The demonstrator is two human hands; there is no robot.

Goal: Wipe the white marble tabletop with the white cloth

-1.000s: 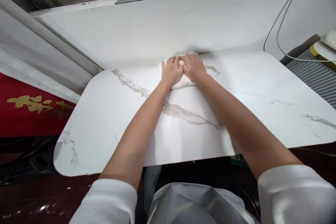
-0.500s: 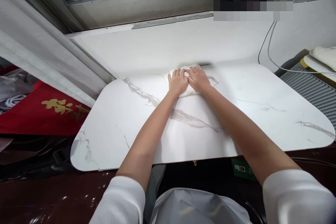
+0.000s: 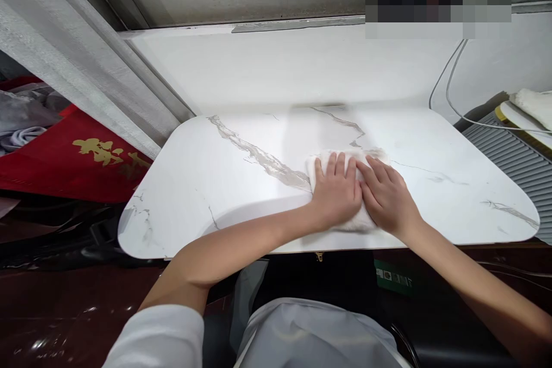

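Observation:
A folded white cloth point(image 3: 357, 219) lies flat on the white marbled tabletop point(image 3: 259, 224), right of its middle and near the front edge. My left hand point(image 3: 338, 192) presses on the cloth's left part, palm down, its fingers spread and pointing away from me. Beside it, touching at the thumbs, my right hand point(image 3: 386, 195) lies flat over the cloth's right part with its fingers stretched out. The palms hide much of the cloth.
A white wall point(image 3: 280, 69) and a window frame point(image 3: 259, 0) rise behind the table. Grey curtains point(image 3: 86, 52) and a red cloth with gold characters point(image 3: 52, 167) are at the left. At the right are a cable point(image 3: 448, 83) and a grey ribbed surface point(image 3: 509, 155).
Both hands have moved with the cloth from the table's back edge toward me and to the right. They remain flat on it. The view has shifted slightly.

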